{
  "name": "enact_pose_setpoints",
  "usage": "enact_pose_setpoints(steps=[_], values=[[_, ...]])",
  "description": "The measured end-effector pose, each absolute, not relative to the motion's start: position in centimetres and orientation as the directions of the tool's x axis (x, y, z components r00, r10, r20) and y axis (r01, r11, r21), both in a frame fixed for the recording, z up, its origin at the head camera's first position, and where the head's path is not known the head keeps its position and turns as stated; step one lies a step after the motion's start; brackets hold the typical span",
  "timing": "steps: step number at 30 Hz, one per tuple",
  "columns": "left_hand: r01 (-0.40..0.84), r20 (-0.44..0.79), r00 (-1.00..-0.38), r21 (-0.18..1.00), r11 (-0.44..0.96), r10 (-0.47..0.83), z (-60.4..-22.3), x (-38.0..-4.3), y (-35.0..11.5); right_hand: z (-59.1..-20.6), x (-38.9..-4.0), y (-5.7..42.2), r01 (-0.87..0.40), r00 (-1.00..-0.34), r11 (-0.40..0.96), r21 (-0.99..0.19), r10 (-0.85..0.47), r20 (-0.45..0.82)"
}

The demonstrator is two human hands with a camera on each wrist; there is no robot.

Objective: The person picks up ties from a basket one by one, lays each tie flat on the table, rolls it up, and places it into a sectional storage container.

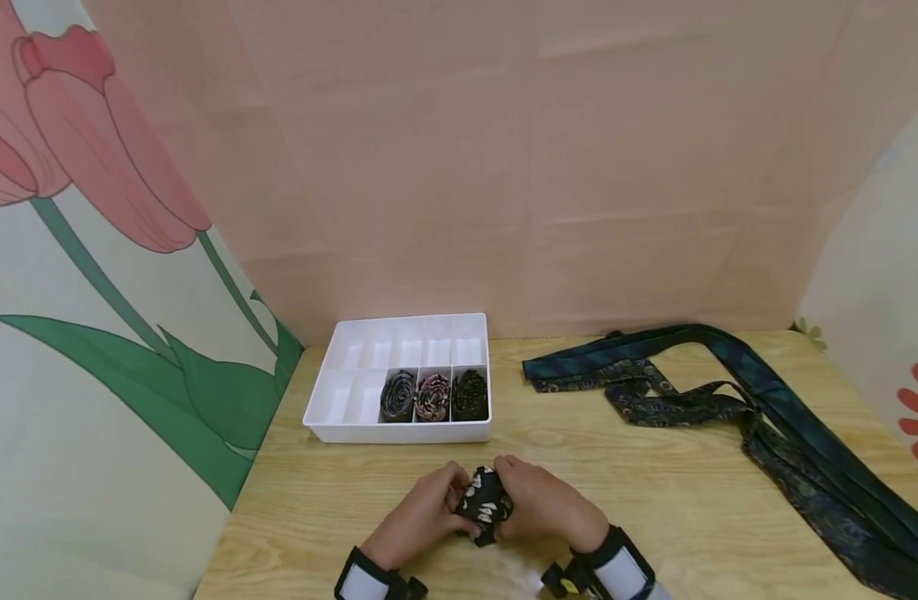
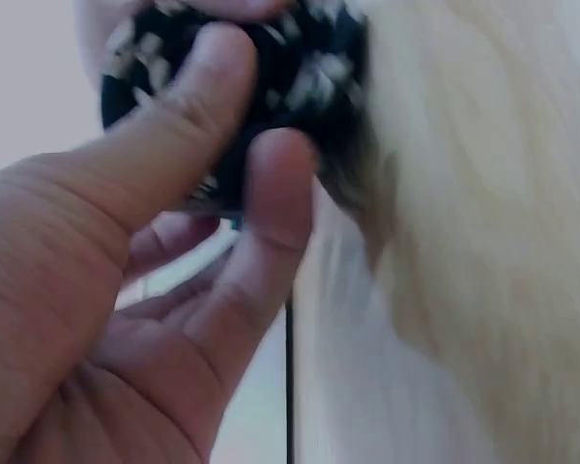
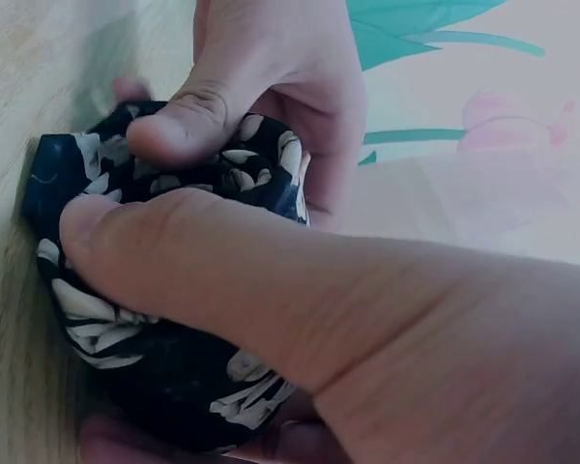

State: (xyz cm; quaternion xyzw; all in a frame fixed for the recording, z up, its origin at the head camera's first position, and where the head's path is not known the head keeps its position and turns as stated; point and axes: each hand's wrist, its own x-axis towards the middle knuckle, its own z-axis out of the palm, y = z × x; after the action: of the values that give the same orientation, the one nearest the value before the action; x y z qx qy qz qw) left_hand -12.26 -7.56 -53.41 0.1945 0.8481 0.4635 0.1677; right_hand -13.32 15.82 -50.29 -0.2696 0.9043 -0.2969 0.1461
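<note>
A black necktie with a pale leaf-like print (image 1: 483,497) is rolled into a bundle close over the table, in front of the white box. My left hand (image 1: 434,503) grips its left side, thumb and fingers on the cloth in the left wrist view. From the other side my right hand (image 1: 543,504) holds the same roll, its thumb (image 3: 126,242) laid across the coil in the right wrist view. A short end of the tie (image 3: 56,179) sticks out from the roll there. Both hands' far fingers are partly hidden behind the cloth.
Beyond the hands stands a white divided box (image 1: 338,432); three rolled ties, grey (image 1: 398,397), pinkish (image 1: 433,397) and dark (image 1: 469,397), fill its front right compartments. A dark green tie (image 1: 729,342) and a dark patterned tie (image 1: 676,408) lie stretched along the table's right side.
</note>
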Motion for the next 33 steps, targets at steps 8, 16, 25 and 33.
enact_pose_setpoints(steps=[8,16,25,33], values=[[0.110,-0.100,-0.870,0.915,0.388,0.482,-53.3,-12.0,-7.4,-50.1,-13.7,15.3,-0.347,-0.873,0.714,-0.608,-0.483,-0.068],[0.083,-0.076,-0.942,0.890,0.447,0.326,-53.2,-12.6,-6.5,-49.7,-13.5,14.5,-0.506,-0.824,0.643,-0.575,-0.559,0.099],[0.160,0.055,-0.972,0.865,0.476,0.227,-53.6,-13.0,-6.7,-49.9,-13.7,14.4,-0.536,-0.829,0.591,-0.602,-0.503,0.244],[0.241,0.110,-0.953,0.837,0.491,0.281,-54.4,-13.0,-6.7,-50.6,-13.8,14.5,-0.529,-0.835,0.639,-0.559,-0.508,0.209]])
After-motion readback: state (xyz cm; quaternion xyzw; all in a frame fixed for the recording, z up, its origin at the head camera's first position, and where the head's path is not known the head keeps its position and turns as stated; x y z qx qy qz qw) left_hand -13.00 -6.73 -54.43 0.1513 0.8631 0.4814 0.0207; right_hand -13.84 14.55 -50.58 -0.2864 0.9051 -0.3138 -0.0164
